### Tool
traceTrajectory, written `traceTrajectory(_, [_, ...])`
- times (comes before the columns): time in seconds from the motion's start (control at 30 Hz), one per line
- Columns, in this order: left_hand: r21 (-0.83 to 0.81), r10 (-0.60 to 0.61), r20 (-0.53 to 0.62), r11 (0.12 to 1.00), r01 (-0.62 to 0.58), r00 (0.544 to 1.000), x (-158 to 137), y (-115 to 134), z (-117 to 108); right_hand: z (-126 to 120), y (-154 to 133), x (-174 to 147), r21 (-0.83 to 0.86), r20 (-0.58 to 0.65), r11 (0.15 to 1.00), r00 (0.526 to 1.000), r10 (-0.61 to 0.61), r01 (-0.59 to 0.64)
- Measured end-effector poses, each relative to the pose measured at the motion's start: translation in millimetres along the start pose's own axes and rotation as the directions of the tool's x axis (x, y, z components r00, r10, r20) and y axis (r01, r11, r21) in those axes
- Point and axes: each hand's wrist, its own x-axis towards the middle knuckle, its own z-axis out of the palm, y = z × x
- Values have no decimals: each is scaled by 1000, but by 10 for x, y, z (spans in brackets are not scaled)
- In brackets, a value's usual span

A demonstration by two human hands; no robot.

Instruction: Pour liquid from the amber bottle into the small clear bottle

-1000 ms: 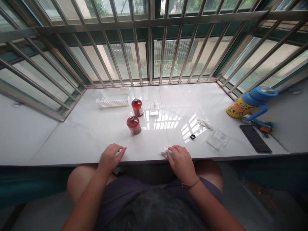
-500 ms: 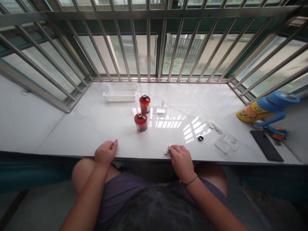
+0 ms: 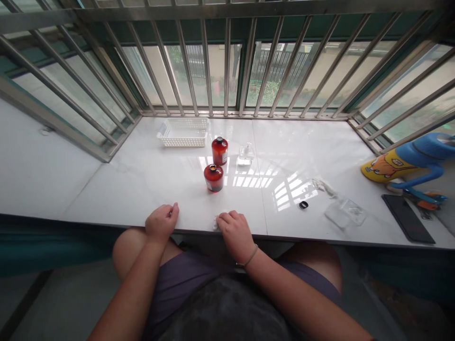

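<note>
My left hand (image 3: pixel 161 221) rests at the near edge of the white tabletop, fingers curled and thumb up; whatever it may hold is hidden. Under the fingertips of my right hand (image 3: pixel 235 232) a small white wad (image 3: pixel 215 223), like cotton or tissue, is pressed to the surface. Ahead of both hands stands a red-brown bottle (image 3: pixel 213 179) with an uncovered neck. Just behind it is a second red-brown bottle (image 3: pixel 220 151) with a dark top and a pale label. A small clear glass container (image 3: pixel 245 155) stands to the right of the bottles.
A white perforated basket (image 3: pixel 185 140) sits at the back left. On the right lie a black ring (image 3: pixel 303 205), a white crumpled strip (image 3: pixel 324 187), a clear plastic case (image 3: pixel 344 213) and a black phone (image 3: pixel 408 219). A blue-and-yellow flask (image 3: pixel 401 158) lies beyond, beside metal window bars (image 3: pixel 227 66).
My right hand has slid left along the tabletop with the white wad, closer to my left hand. My left hand keeps its pose. The view has shifted slightly.
</note>
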Motion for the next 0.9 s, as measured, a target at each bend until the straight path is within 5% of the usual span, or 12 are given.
traceTrajectory(0.17, [-7,20,-3,1000,-20,1000,20,1,-7,-5,-329,171,107,22,980,985,-172,169])
traceTrajectory(0.27, [-3,30,-13,1000,-30,999,25,0,-2,-112,-230,138,262,-77,958,992,-101,117])
traceTrajectory(0.43, [27,44,-29,999,-43,999,15,-1,6,-416,568,-23,405,-257,911,946,200,-82])
traceTrajectory(0.53, [35,46,-37,998,-45,998,7,-7,4,-599,1233,-106,200,-332,952,898,289,-232])
traceTrajectory(0.67, [18,35,-41,999,-35,999,2,-8,4,-761,1926,-146,-104,-300,871,851,432,-479])
traceTrajectory(0.9, [-81,-46,6,996,47,999,24,20,-12,-723,2200,-16,-155,-168,882,892,420,-445])
